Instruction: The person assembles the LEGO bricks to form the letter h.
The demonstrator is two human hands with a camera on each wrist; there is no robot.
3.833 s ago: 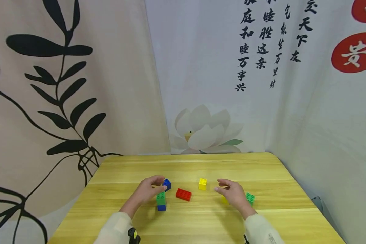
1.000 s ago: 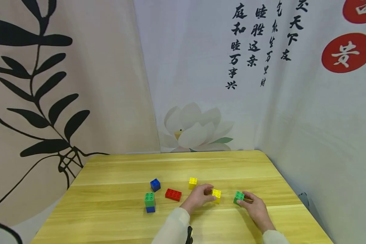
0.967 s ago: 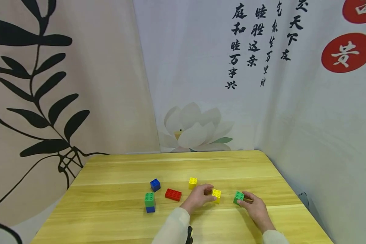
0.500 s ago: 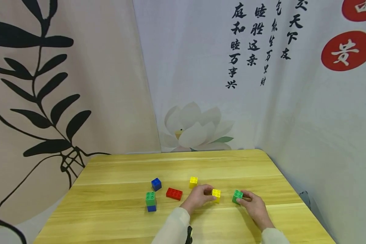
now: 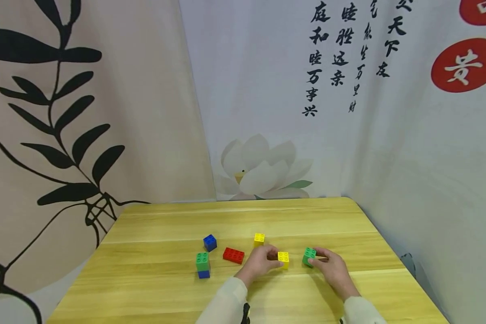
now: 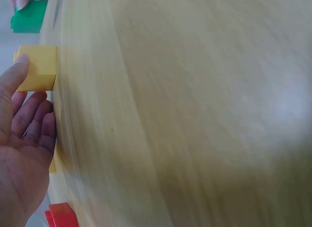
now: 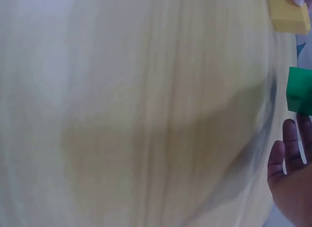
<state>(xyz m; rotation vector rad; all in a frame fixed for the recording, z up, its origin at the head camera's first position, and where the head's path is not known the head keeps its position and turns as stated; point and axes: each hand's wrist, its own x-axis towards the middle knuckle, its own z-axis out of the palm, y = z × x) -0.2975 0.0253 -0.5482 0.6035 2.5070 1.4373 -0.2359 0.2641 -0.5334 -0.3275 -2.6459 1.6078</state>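
My left hand (image 5: 260, 262) pinches a yellow toy building brick (image 5: 283, 260) between thumb and fingers, in the middle of the table. In the left wrist view the thumb lies on the side of that yellow brick (image 6: 39, 66). My right hand (image 5: 333, 269) pinches a green brick (image 5: 309, 257) a short way to the right. The right wrist view shows this green brick (image 7: 299, 90) at its right edge, above the fingers. A gap separates the two held bricks, and both have their studs upward in the head view.
A second yellow brick (image 5: 259, 239) stands just behind my left hand. Left of it lie a red brick (image 5: 233, 255), a blue brick (image 5: 210, 243) and a green brick (image 5: 202, 261) on top of a blue one (image 5: 204, 274). The wooden table (image 5: 154, 288) meets a curtain behind.
Since the oldest frame, both hands have moved right and taken hold of the yellow and green bricks. Over the last half second the green brick has shifted left toward the yellow one.
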